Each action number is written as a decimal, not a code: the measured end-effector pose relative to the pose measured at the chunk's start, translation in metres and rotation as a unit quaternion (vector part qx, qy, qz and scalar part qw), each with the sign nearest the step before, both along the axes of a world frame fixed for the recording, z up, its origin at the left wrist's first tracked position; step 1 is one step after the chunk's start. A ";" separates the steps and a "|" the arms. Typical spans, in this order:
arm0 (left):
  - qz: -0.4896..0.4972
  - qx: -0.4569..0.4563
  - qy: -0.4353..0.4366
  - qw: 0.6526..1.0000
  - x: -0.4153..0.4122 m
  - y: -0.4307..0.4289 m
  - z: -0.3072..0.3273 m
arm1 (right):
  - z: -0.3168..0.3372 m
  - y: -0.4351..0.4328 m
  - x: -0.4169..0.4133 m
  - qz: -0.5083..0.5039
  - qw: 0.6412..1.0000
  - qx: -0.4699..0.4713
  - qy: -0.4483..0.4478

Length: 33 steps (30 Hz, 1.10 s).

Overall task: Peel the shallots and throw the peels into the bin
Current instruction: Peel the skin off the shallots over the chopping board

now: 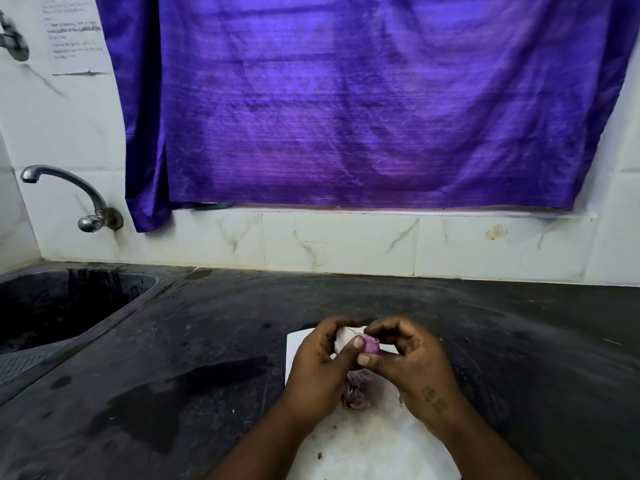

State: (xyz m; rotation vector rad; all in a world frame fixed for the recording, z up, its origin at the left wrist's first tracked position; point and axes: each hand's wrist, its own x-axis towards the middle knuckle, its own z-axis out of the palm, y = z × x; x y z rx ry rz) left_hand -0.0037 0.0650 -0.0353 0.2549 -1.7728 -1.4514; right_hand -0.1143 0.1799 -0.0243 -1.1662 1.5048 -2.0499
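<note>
Forearms entered from the bottom edge and met over a white sheet (363, 445) spread on the dark countertop (207, 341), most likely laid there so loose skins would collect in one place rather than scatter on the stone. Left hand (322, 368) cradled a shallot (370, 344), its fingers curled around the far side and the thumb pressed on the near side, clamped on the bulb to keep it steady. Right hand (412, 362) came in from the other side with thumb and forefinger drawn together at the bulb's exposed end, apparently pinching at a layer of skin; whether a strip was actually caught between them could not be told. Both hands held the shallot raised just above the sheet, which would let any peel drop straight down. Pale purple flesh showed between the thumbs, suggesting the outer skin was at least partly off. Beneath the hands lay a small heap of purplish peels (356, 393) on the sheet, with a few flecks scattered nearer the camera. No bin was in view, so the discarding step looked not yet done. Sink (52, 306) sat well apart to the left under a tap (69, 192); wet patches darkened the counter between sink and sheet. Purple cloth (363, 98) hung across the wall behind.
</note>
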 end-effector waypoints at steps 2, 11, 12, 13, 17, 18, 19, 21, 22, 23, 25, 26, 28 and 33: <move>0.017 -0.014 0.005 1.000 0.001 -0.002 0.000 | 0.001 0.001 0.002 -0.004 1.000 0.005 0.017; 0.098 -0.183 -0.022 0.978 0.006 -0.001 0.004 | -0.003 0.001 0.002 -0.032 0.992 0.084 0.091; 0.101 -0.169 -0.020 0.980 0.006 -0.001 0.004 | -0.003 0.000 0.001 -0.029 0.994 0.075 0.073; 0.100 -0.159 -0.020 0.982 0.006 -0.001 0.005 | -0.003 0.000 0.000 -0.025 0.996 0.068 0.058; 0.104 -0.162 -0.048 0.980 0.005 -0.003 0.001 | -0.003 0.000 -0.002 -0.011 0.999 0.049 -0.011; 0.108 -0.169 -0.058 0.978 0.005 -0.005 0.000 | -0.003 0.000 -0.002 -0.010 0.999 0.044 -0.026; 0.114 -0.182 -0.068 0.974 0.005 -0.005 -0.001 | -0.002 0.000 -0.001 -0.008 0.998 0.039 -0.038; 0.129 -0.225 -0.075 0.963 0.008 -0.004 0.002 | -0.001 0.000 -0.001 -0.001 0.998 0.026 -0.060; 0.135 -0.249 -0.074 0.956 0.009 -0.002 0.004 | -0.001 0.000 -0.001 0.000 0.998 0.026 -0.063; 0.139 -0.275 -0.079 0.948 0.010 0.000 0.005 | -0.002 0.000 -0.002 -0.001 0.998 0.030 -0.060; 0.157 -0.337 -0.124 0.920 0.011 0.001 0.005 | -0.004 0.000 -0.003 -0.005 0.998 0.042 -0.038; 0.171 -0.367 -0.153 0.902 0.012 0.001 0.003 | -0.005 -0.001 -0.004 -0.005 0.999 0.046 -0.027; 0.184 -0.399 -0.192 0.877 0.012 -0.002 0.001 | -0.007 -0.001 -0.006 -0.003 0.998 0.053 0.016; 0.176 -0.454 -0.233 0.842 0.015 -0.004 0.001 | -0.006 0.001 -0.006 0.014 0.989 0.072 0.125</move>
